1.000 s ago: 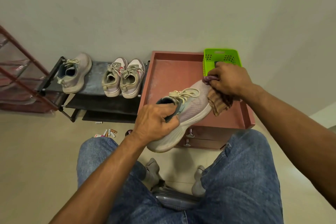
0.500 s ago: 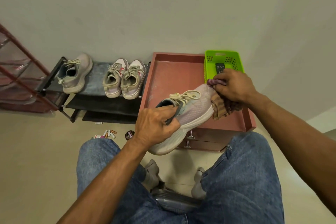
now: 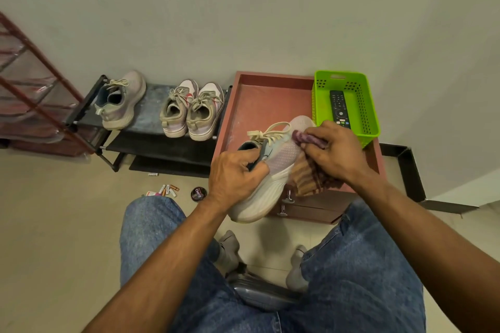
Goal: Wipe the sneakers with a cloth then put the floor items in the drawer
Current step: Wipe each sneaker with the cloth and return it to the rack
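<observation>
Right hand [image 3: 334, 150] w/ cloth [image 3: 311, 174] on sneaker [image 3: 273, 170]; floor tin [image 3: 198, 193] reads "Cherry".

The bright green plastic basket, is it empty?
No, a black remote control lies inside the bright green plastic basket on the reddish cabinet top.

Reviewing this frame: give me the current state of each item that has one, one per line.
Held sneaker: off the floor, gripped at the collar by the left hand.
Cloth: bunched in the right hand, pressed on the sneaker's forefoot.
Drawers: shut.
Green basket: upright, holding a remote.
Batteries: on the floor.
Polish tin: closed, on the floor.
</observation>
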